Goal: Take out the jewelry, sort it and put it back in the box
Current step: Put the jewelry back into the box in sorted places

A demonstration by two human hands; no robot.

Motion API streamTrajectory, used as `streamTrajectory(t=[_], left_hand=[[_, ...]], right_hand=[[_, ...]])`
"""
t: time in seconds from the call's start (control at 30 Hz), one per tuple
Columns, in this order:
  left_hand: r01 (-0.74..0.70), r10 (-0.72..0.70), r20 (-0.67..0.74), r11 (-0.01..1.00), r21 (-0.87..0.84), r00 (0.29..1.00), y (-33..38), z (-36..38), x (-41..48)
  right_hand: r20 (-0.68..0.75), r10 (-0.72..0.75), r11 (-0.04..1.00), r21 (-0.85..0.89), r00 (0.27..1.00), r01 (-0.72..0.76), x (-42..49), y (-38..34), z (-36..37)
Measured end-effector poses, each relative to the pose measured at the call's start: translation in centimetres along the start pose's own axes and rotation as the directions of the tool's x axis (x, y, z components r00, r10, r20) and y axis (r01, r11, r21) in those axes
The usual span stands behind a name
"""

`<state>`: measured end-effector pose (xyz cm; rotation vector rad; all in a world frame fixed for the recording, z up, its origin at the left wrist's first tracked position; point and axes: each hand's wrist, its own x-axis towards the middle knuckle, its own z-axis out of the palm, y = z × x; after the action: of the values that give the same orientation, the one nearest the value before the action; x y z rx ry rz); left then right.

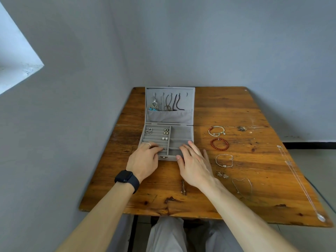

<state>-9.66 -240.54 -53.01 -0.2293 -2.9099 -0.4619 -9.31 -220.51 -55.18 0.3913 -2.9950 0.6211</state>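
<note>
l hand in box, r hand atop

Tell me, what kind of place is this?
Probably a plain room in someone's home, not a shop. A worn wooden table sits in a corner of bare grey walls, with an open jewelry box and a red bead bracelet laid out beside it.

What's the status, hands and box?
Left hand fingertips in ring rows, grip unclear. Right hand open over jewelry box front-right. Red bracelet, necklace out on table.
</note>
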Motion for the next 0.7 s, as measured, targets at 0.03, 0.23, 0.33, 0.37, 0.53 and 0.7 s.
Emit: streamTrajectory(t=[0.03, 0.23, 0.33, 0.37, 0.53, 0.7], left_hand=[[0.004, -0.004, -0.006, 1.000, 0.008, 1.000, 0.1, 0.1, 0.0], [-0.013, 0.013, 0.035, 1.000, 0.011, 0.999, 0.5, -0.6, -0.2], [-0.031, 0.030, -0.023, 0.999, -0.022, 0.999, 0.9, -1.2, -1.6], [-0.037, 0.035, -0.062, 0.999, -0.035, 0.997, 1.2, -1.3, -2.2], [-0.023, 0.002, -0.171, 0.992, -0.124, 0.985, 3.4, 0.3, -6.8], [0.102, -0.102, 0.009, 0.994, -0.028, 0.995, 4.5, 3.6, -10.3]], right_hand=[[0.004, -0.004, 1.000, -0.006, 1.000, 0.004, 0.0, 0.0, 0.0], [0.022, -0.050, 0.999, 0.015, 0.998, 0.050, -0.3, 0.3, -1.1], [-0.073, -0.074, 0.991, 0.105, 0.995, 0.082, -1.5, 1.1, -2.6], [-0.119, -0.070, 0.990, 0.110, 0.990, 0.083, -2.2, 1.5, -3.1], [-0.278, 0.070, 0.984, 0.175, 0.958, -0.021, -7.1, 5.1, -4.9], [-0.300, 0.149, 0.988, 0.091, 0.942, -0.128, -10.9, 7.8, -4.9]])
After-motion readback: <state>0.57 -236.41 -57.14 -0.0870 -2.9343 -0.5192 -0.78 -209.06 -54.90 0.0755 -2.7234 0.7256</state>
